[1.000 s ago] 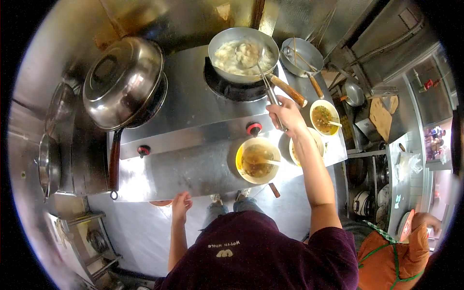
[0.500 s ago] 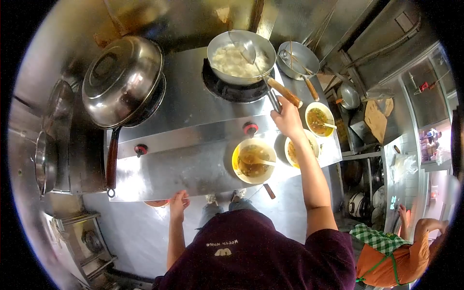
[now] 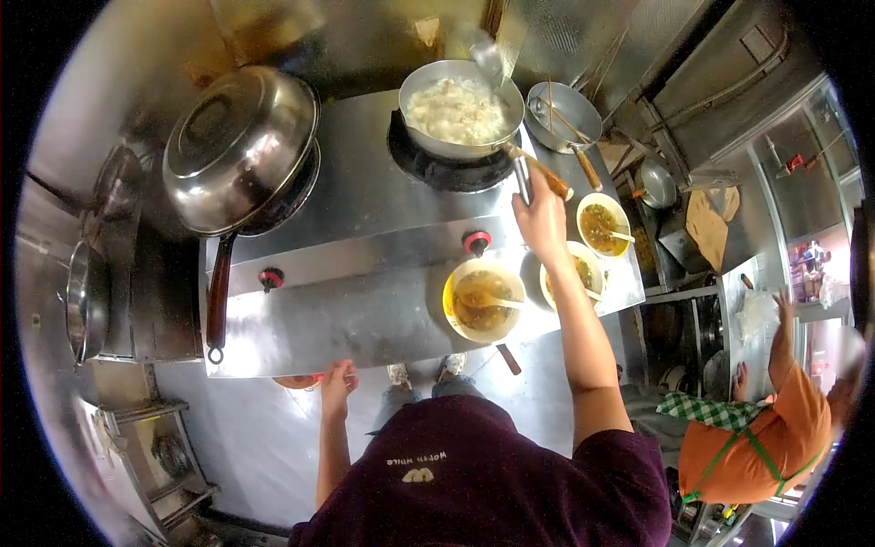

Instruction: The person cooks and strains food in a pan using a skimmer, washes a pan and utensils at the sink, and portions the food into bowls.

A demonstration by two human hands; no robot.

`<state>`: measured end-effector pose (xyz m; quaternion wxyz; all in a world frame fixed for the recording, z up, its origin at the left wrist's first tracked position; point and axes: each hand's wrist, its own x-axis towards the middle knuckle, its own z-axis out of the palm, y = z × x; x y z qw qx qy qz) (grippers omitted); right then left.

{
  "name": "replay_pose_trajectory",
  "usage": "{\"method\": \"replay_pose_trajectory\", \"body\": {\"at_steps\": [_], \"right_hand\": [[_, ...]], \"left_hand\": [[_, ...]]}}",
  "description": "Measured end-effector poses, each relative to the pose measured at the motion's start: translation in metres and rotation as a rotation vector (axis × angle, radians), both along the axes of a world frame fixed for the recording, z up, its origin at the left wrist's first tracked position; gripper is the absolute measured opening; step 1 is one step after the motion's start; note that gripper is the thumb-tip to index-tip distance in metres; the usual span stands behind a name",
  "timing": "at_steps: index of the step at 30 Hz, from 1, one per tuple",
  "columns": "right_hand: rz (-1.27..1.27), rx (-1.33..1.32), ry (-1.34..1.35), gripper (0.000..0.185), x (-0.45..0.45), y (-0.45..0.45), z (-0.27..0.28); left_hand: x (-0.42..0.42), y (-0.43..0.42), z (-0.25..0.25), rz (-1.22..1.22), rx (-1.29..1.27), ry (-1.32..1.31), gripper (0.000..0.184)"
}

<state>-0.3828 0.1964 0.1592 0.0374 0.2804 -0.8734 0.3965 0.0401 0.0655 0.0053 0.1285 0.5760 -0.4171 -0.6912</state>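
My right hand point(image 3: 541, 219) is closed around the metal handle of a ladle point(image 3: 488, 60). The ladle's blurred bowl is up at the far rim of a pan point(image 3: 407, 91) holding pale, lumpy food point(image 3: 456, 111) in whitish liquid. The pan's wooden handle point(image 3: 550, 177) runs close beside this hand. Under my right forearm, partly covered, stands a bowl of soup point(image 3: 586, 269). Another soup bowl point(image 3: 481, 301) with a spoon is to its left, and a third point(image 3: 602, 224) behind it. My left hand point(image 3: 338, 381) hangs by the counter's front edge, fingers curled; what they hold, if anything, is unclear.
A large upturned metal pan point(image 3: 241, 150) covers the left burner, its dark handle point(image 3: 219, 301) reaching the front edge. A smaller pan point(image 3: 565, 114) with chopsticks stands back right. Two red knobs point(image 3: 477, 242) are on the stove front. A person in orange point(image 3: 761, 447) is at the right.
The ladle's bowl has risen from the food to the pan's far rim, and my right hand has shifted slightly. My left hand stays put. The person in orange has moved an arm.
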Motion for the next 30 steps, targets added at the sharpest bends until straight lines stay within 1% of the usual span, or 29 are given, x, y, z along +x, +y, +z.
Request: {"method": "replay_pose_trajectory", "body": {"at_steps": [1,3,5,6,7,9,10,12,13,15,17,19,20,21,23,26,28,30], "right_hand": [[-0.007,-0.068,0.048,0.041,0.001,-0.001,0.004],[0.0,-0.121,0.056,0.04,0.0,-0.002,0.003],[0.109,-0.165,-0.36,0.036,-0.006,0.0,0.013],[0.194,-0.387,-0.707,0.022,-0.002,0.002,0.02],[0.2,-0.535,-0.87,0.014,0.001,0.002,0.019],[0.151,-0.844,-1.084,0.017,0.018,0.01,0.032],[0.158,-0.961,-1.179,0.019,0.022,0.018,0.033],[0.287,-1.144,-1.269,0.022,0.034,0.043,0.038],[0.347,-1.239,-1.295,0.023,0.046,0.057,0.044],[0.372,-1.356,-1.275,0.033,0.073,0.089,0.045],[0.376,-1.455,-1.238,0.037,0.11,0.119,0.041],[0.154,-1.463,-1.128,0.039,0.159,0.146,0.037],[0.11,-1.53,-1.132,0.04,0.181,0.162,0.03],[0.068,-1.593,-1.139,0.041,0.202,0.177,0.024],[-0.025,-1.574,-1.059,0.042,0.25,0.201,0.02],[-0.276,-1.573,-0.985,0.041,0.312,0.231,0.011],[-0.37,-1.576,-0.957,0.041,0.346,0.253,0.003],[-0.43,-1.6,-0.951,0.041,0.373,0.276,-0.008]], "left_hand": [[0.005,0.0,-0.002,-0.006,-0.005,0.008,0.026],[0.003,-0.005,0.001,-0.052,-0.013,0.025,0.027],[-0.011,-0.013,0.003,-0.113,-0.013,0.039,0.028],[-0.024,-0.017,0.008,-0.149,-0.009,0.035,0.028],[-0.039,-0.022,0.015,-0.188,-0.005,0.029,0.029],[-0.075,-0.024,0.037,-0.269,-0.028,0.118,0.028],[-0.093,-0.027,0.037,-0.354,-0.051,0.155,0.027],[-0.132,-0.03,0.042,-0.533,-0.083,0.192,0.025],[-0.153,-0.029,0.047,-0.629,-0.092,0.191,0.025],[-0.196,-0.025,0.026,-0.849,-0.32,0.254,0.027],[-0.239,-0.013,0.024,-1.064,-0.826,0.106,0.03],[-0.272,0.003,0.028,-1.213,-1.179,-0.066,0.031],[-0.286,0.009,0.029,-1.271,-1.352,-0.157,0.031],[-0.304,0.012,0.023,-1.302,-1.365,-0.178,0.035],[-0.324,0.022,0.014,-1.236,-1.577,-0.121,0.03],[-0.356,0.028,0.001,-1.501,-1.596,-0.342,0.02],[-0.359,0.029,-0.001,-1.578,-1.759,-0.379,0.014],[-0.362,0.034,0.002,-1.608,-1.835,-0.438,0.012]]}}
